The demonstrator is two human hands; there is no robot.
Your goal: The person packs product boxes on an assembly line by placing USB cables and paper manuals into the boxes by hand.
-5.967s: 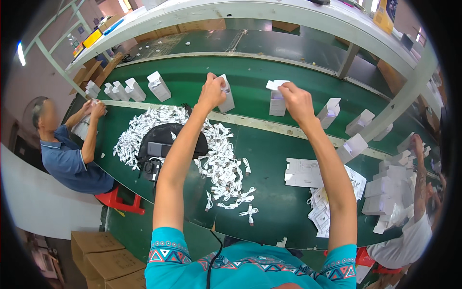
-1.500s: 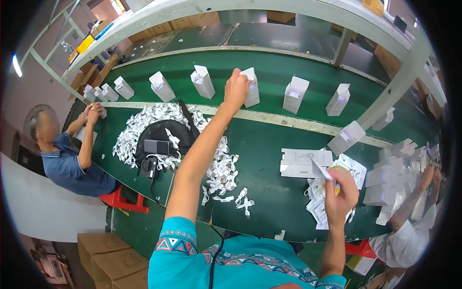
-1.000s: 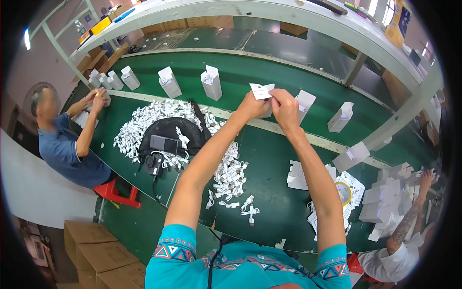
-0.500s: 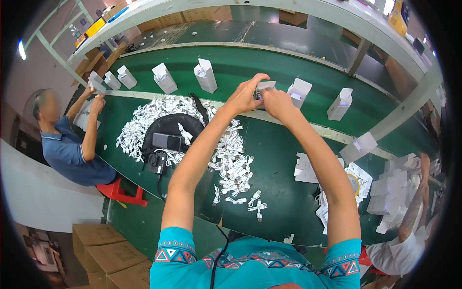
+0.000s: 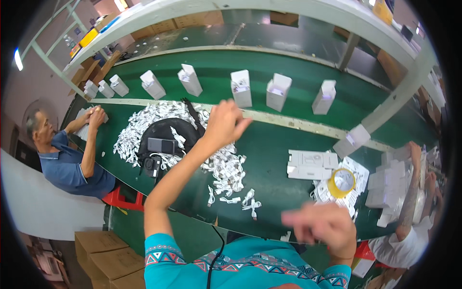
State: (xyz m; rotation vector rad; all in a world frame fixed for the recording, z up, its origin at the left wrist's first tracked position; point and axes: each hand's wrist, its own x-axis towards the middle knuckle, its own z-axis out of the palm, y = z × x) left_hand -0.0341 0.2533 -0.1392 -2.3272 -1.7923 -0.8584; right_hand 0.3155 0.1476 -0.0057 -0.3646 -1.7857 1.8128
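Note:
My left hand (image 5: 225,123) is over the far edge of the cable pile, thumb apart from the bent fingers, with nothing seen in it. Just beyond it stands an open white box (image 5: 241,91) with its flap up and something pale inside. My right hand (image 5: 322,224), smeared by motion, is near the table's front edge, below a roll of yellow tape (image 5: 341,183); what its fingers do is unclear. The heap of white USB cables (image 5: 226,173) spreads across the table's middle and left. Several loose cables (image 5: 251,204) lie nearer me.
More open white boxes (image 5: 278,94) stand in a row along the green belt (image 5: 216,62). A flattened white carton (image 5: 312,164) and printed sheets (image 5: 358,168) lie at right, near stacked boxes (image 5: 385,190). One person (image 5: 72,159) works at left; another's arm (image 5: 409,202) reaches in at right.
Both hands have come away from the white box, which now stands on the belt. My left hand moved slightly nearer and left; my right hand swept back toward the front edge.

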